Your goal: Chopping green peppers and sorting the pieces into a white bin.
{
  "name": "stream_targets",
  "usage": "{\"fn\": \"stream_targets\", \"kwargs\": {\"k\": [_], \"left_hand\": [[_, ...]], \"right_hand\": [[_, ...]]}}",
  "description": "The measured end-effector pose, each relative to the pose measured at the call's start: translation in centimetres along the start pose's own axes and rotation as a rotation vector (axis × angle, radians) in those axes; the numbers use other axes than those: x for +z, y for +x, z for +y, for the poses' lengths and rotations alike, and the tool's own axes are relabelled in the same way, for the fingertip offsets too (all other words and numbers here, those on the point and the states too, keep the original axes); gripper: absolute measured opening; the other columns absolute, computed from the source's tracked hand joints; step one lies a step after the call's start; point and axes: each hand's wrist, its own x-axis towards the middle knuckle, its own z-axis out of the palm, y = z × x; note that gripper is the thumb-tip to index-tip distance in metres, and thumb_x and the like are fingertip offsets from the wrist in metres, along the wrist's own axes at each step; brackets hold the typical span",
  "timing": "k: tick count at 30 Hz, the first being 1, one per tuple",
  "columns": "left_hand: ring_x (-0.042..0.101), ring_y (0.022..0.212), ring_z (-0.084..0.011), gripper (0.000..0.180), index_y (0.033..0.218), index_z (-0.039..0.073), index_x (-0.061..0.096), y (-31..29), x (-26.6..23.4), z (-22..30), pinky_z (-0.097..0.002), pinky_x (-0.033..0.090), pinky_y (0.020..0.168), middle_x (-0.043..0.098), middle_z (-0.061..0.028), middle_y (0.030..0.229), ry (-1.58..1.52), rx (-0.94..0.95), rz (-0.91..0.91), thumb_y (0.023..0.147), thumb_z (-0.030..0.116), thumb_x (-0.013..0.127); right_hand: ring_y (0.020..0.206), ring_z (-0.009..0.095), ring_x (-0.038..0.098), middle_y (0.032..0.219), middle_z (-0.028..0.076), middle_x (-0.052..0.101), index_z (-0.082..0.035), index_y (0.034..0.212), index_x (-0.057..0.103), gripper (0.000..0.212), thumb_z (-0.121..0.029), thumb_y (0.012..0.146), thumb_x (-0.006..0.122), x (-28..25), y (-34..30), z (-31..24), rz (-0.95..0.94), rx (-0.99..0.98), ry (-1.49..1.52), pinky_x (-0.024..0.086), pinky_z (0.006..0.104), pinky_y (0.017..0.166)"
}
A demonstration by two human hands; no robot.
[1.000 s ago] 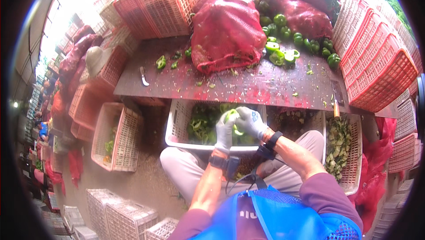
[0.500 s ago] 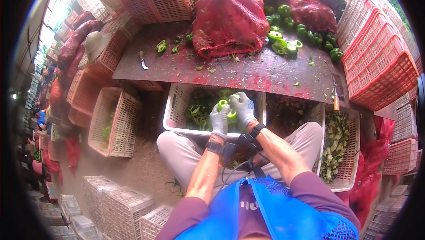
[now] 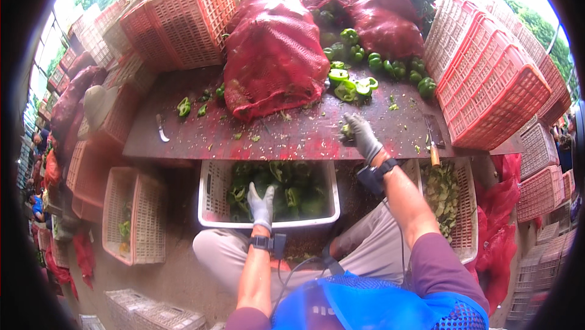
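Note:
My left hand, in a grey glove, is over the near part of a white crate. Its thumb and fingers are apart, with nothing between them. Green bell peppers, some of them cut, lie inside that crate. Farther right, my gloved right hand is above the table's front edge, its fingers curled round a small piece of green pepper. Cut pepper halves rest on the table just beyond it, beside whole green peppers.
On the dark table stands a red mesh sack. A curved knife lies at left, a wooden-handled knife at the right front edge. Pink crates stand at right. A crate of pale green scraps is by my right knee.
My hands have parted: the right went up and right to the table, the left dropped left over the crate. The pepper they held together is gone from the left hand. The view has shifted.

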Motion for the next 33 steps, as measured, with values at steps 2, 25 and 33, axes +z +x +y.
{"fn": "stream_targets", "kwargs": {"k": [2,25,33], "left_hand": [[0.047,0.139,-0.0377,0.081,0.155,0.000,0.040,-0.5,1.3,-0.7,-0.0432,0.037,0.117,0.049,-0.0276,0.149,-0.086,-0.009,-0.056,0.091,0.033,0.078],[0.063,0.095,-0.0097,0.049,0.143,0.000,0.054,-2.3,4.7,3.4,-0.0233,0.053,0.078,0.065,-0.0090,0.126,-0.460,-0.096,-0.495,0.101,0.023,0.065],[0.066,0.091,-0.0103,0.048,0.144,0.002,0.055,-3.4,2.2,4.3,-0.0227,0.053,0.075,0.066,-0.0088,0.123,-0.475,-0.097,-0.468,0.102,0.024,0.065]], "right_hand": [[0.063,0.016,0.067,0.086,0.004,0.066,-0.012,0.109,0.063,0.020,-0.026,0.096,0.067,-3.8,5.3,-0.4,0.064,-0.077,-0.141,0.055,0.0324,0.057],[0.111,0.030,0.070,0.122,0.012,0.073,-0.013,0.122,0.070,0.038,-0.039,0.098,0.057,-16.4,29.3,-0.2,0.535,-0.085,-1.629,0.054,0.0407,0.093],[0.112,0.030,0.072,0.120,0.017,0.074,-0.008,0.118,0.076,0.045,-0.038,0.085,0.068,-7.9,17.1,-1.0,0.150,0.043,-1.636,0.058,0.0429,0.093]]}}
